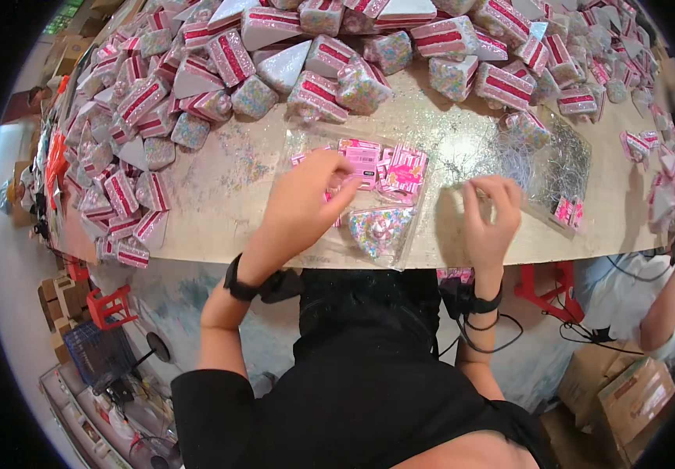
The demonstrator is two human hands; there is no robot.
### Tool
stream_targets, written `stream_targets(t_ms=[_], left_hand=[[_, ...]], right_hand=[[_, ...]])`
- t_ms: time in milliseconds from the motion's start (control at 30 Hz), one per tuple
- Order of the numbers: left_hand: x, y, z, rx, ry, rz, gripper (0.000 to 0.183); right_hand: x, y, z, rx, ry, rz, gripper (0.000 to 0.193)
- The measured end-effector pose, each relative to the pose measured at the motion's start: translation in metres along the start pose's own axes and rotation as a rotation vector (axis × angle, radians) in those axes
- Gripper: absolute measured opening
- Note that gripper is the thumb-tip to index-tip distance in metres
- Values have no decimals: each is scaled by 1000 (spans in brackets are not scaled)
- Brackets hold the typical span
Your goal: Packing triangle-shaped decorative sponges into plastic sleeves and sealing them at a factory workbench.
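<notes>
My left hand (306, 191) hovers over the left part of a flat clear tray (409, 246), its thumb and index finger slightly apart beside a pink card (362, 162). Other small pink-and-white printed packets (406, 169) lie in that tray. Near its front edge sits a cake-slice-shaped piece covered in pastel sprinkles (380, 228). Right of the tray, my right hand (495, 215) is held above the table with curled fingers drawn toward the thumb. Whatever may be between those fingertips is too small to make out. Black bands circle both wrists.
Toy-like cake slices (232, 59), white, pink and glittery, are heaped across the far and left table (204, 223). Silvery shredded strands (513, 160) and a second clear tray (576, 141) lie at right. Red stools (111, 306) stand below; a person (642, 301) sits at right.
</notes>
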State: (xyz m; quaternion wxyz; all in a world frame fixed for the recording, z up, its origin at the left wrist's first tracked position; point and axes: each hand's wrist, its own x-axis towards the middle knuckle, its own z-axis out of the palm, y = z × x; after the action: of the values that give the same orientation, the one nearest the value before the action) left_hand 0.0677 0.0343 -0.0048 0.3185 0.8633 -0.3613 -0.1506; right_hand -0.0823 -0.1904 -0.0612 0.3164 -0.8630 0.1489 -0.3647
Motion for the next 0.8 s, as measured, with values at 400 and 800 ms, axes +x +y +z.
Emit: stream_targets(t_ms=[400, 800], left_hand=[[41, 7, 24, 562, -209, 712, 15], [36, 26, 0, -139, 18, 384, 11]], right_hand=[[-17, -6, -21, 384, 108, 512, 7], [14, -43, -39, -129, 125, 106, 20]])
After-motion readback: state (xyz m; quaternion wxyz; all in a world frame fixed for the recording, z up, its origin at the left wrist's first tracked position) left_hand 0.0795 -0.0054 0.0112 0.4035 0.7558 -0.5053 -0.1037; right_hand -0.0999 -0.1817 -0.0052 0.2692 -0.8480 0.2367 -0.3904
